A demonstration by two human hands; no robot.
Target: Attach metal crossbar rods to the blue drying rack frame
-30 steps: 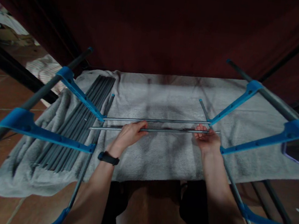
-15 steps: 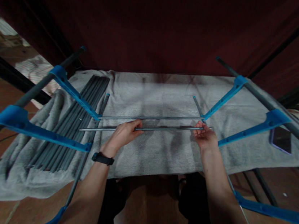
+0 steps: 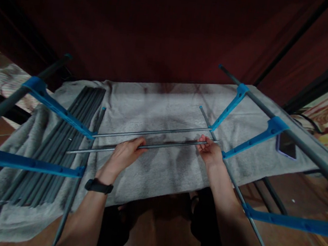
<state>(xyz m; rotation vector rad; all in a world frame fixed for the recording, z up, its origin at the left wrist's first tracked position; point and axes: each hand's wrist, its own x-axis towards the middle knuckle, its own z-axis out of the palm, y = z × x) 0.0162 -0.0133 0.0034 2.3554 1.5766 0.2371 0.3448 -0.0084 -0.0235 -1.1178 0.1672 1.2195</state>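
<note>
A thin grey metal rod [image 3: 167, 145] runs left to right above a grey towel [image 3: 161, 170]. My left hand [image 3: 124, 154] is closed around it near its middle; a black band sits on that wrist. My right hand [image 3: 210, 150] pinches the rod's right end, next to a blue plastic arm [image 3: 247, 143] of the rack frame. A second rod [image 3: 151, 130], just beyond, is seated between a left blue arm [image 3: 61, 108] and a right blue arm [image 3: 228, 109]. The held rod's left end hangs free near the left frame pole [image 3: 78, 176].
A bundle of several grey rods [image 3: 60, 142] lies on the towel's left side. A dark phone [image 3: 286, 145] rests on the towel at the right, under the grey frame tube [image 3: 307, 150]. A dark red curtain hangs behind. Tiled floor lies below and to the left.
The view has swung to the right. Both hands have carried the rod a little leftward, and the right hand now sits closer to the blue arm on the right.
</note>
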